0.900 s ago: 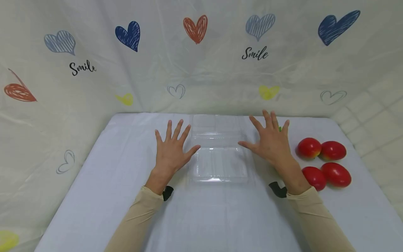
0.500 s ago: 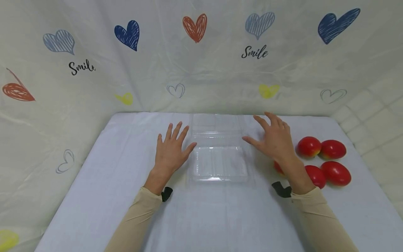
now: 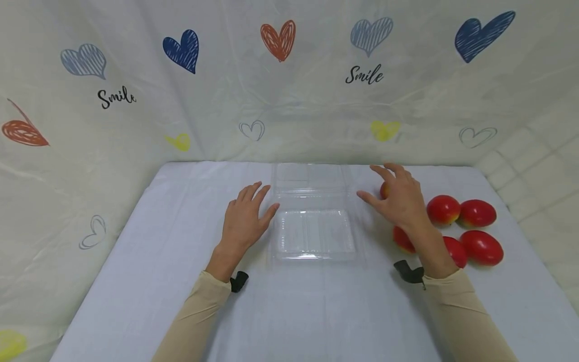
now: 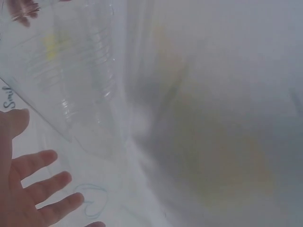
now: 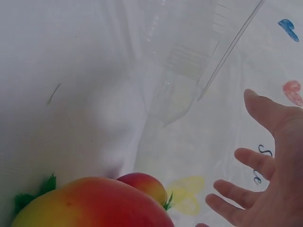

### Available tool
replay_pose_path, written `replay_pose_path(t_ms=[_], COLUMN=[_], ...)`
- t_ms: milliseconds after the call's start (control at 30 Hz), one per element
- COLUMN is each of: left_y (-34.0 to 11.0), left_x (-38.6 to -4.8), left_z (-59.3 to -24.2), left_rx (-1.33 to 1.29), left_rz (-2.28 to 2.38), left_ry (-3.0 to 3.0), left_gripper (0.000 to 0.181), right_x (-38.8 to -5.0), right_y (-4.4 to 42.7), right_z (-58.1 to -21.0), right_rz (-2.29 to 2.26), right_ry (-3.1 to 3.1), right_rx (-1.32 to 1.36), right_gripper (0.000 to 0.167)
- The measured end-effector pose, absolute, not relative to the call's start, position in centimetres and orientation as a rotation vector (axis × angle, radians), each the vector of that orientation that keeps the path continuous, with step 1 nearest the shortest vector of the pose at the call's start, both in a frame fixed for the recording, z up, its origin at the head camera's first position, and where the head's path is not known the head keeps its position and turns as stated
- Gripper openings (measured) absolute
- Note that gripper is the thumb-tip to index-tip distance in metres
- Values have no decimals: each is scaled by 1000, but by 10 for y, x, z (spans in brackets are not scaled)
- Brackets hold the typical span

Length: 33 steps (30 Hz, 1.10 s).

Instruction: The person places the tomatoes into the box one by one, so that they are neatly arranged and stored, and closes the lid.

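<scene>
A clear plastic clamshell box [image 3: 315, 234] lies unfolded at the middle of the table, its lid [image 3: 309, 177] toward the back wall. To its left hovers my left hand [image 3: 244, 220], fingers slightly bent and holding nothing; the left wrist view shows the fingers [image 4: 45, 184] apart. My right hand [image 3: 400, 201] is to the right of the box, thumb and fingers spread, also holding nothing. Red fruits like mangoes surround it: one [image 3: 384, 190] peeks out behind the fingers and another [image 3: 402, 239] under the wrist. The right wrist view shows a red-yellow fruit [image 5: 94, 203] with green leaves.
Several more red fruits [image 3: 482, 248] sit in a cluster at the right of the white-covered table [image 3: 289, 311]. A pale curtain with hearts [image 3: 278, 40] and "Smile" prints rises behind the table. Dark straps [image 3: 238, 281] show at both wrists.
My right hand has shifted right and its fingers have bent a little, showing fruits that it hid before. The left hand's fingers have drawn closer together and lowered. The box has stayed put.
</scene>
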State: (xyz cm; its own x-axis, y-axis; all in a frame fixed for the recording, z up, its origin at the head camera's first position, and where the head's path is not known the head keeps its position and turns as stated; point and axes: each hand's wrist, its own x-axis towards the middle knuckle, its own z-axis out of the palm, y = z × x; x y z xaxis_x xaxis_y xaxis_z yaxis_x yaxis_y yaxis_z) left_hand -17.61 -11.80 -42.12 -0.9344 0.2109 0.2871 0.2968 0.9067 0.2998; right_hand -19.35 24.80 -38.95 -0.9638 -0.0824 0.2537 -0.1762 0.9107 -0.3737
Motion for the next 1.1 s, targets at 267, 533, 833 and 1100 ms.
replay_pose_path(t_ms=[267,533,833,1100], left_y=[-118,-119,-121,-123], left_x=[-176,-175,-176,-174], left_z=[-423,-427,-430,-431], left_rx=[-364,-301,-283,-301], left_rz=[-664,-841,-951,-1072], left_ry=[-2826,-2890,-2923,-2939], left_gripper=[55,56,58,57], right_x=[-195,-196,-199,-199], right_y=[254,264,273,282], right_z=[-391,-393,-393,-394], right_rz=[686,817,921,948], right_ry=[-2851,-2859,-2899,-2880], right_rx=[141,123,93,98], right_gripper=[78,77,80,80])
